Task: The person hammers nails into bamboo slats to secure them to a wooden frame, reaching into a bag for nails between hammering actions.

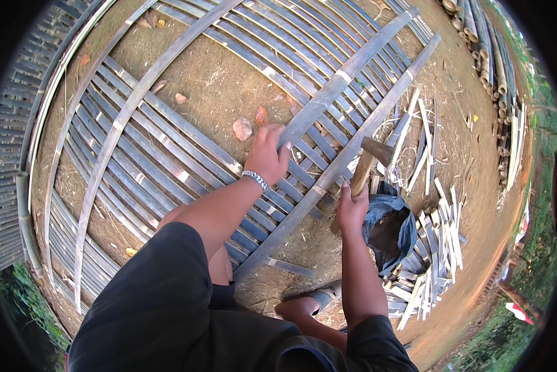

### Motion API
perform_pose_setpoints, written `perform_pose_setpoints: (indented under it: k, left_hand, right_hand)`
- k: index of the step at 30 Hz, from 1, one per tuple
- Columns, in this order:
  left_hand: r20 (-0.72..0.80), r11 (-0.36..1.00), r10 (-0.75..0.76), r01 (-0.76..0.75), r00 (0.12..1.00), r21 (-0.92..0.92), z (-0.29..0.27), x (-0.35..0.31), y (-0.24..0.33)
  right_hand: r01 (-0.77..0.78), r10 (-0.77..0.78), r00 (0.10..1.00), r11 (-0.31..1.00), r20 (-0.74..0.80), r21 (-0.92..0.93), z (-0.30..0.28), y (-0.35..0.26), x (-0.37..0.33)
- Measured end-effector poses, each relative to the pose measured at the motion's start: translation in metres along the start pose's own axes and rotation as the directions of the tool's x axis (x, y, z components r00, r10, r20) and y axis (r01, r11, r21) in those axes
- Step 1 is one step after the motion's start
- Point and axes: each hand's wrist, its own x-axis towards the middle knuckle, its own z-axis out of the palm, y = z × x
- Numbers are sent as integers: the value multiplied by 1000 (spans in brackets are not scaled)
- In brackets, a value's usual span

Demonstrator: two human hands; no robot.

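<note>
My left hand [267, 154], with a patterned bracelet at the wrist, grips the lower end of a broad split-bamboo strip [340, 79]. That strip lies diagonally across many narrow slats [185, 162] of a flat bamboo panel on the ground. Closed around a wooden handle, my right hand [353, 208] holds a hammer [366, 166]. Its dark head is up beyond the hand, just right of the panel's edge strip [325, 180]. The fingers of the left hand are partly hidden behind the strip's end.
A dark plastic bag [397, 214] stands open right of my right hand. Loose bamboo offcuts [436, 248] are heaped around it. Bamboo poles [486, 49] are stacked at the far right. Another slatted panel [8, 142] is at the left. My sandalled foot [300, 307] rests below the panel.
</note>
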Motion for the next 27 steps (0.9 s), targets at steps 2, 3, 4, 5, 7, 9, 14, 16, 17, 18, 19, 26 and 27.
perform_pose_setpoints:
  k: [2, 3, 4, 5, 7, 9, 14, 16, 17, 18, 19, 26, 27]
  left_hand:
    - [-66, 935, -305, 286, 950, -209, 13, 21, -9]
    - [56, 947, -288, 293, 956, -136, 13, 36, -8]
    - [167, 955, -280, 292, 945, -54, 0, 50, -8]
    - [274, 959, -279, 282, 920, 28, -10, 61, -10]
    - [380, 976, -214, 188, 900, 106, -17, 79, -17]
    - [484, 978, -201, 146, 852, 150, -21, 91, -17]
    - [599, 977, -212, 155, 772, 147, -22, 97, -14]
    - [528, 981, -194, 172, 827, 92, -11, 90, -28]
    - [503, 980, -195, 184, 842, 73, -10, 89, -34]
    - [484, 980, -193, 196, 853, 47, -8, 87, -36]
    - [485, 977, -199, 213, 851, 26, -5, 87, -37]
    - [462, 959, -212, 273, 861, -69, -1, 84, -46]
    - [454, 958, -213, 276, 865, -76, 0, 83, -47]
  right_hand:
    - [-73, 70, 997, 985, 23, 158, 0, 4, -10]
    - [-114, 111, 993, 967, 26, 227, -4, 9, -15]
    - [-143, 140, 990, 960, 29, 242, -5, 5, -22]
    - [-170, 168, 985, 952, 32, 255, -7, 0, -28]
    - [-205, 199, 979, 936, 51, 285, -8, -4, -37]
    - [-227, 211, 974, 922, 85, 314, -6, -3, -44]
    - [-146, 134, 986, 979, 97, 139, -1, 12, -48]
    - [-215, 212, 966, 977, 150, 4, -3, 7, -51]
    - [-182, 184, 971, 983, 150, -24, -2, 1, -53]
    - [-154, 161, 976, 986, 147, -61, -3, -1, -55]
    - [-125, 138, 980, 987, 144, -98, -3, -2, -57]
    - [-204, 201, 958, 979, 204, -6, 7, 8, -69]
    - [-231, 220, 950, 973, 220, 27, 8, 7, -71]
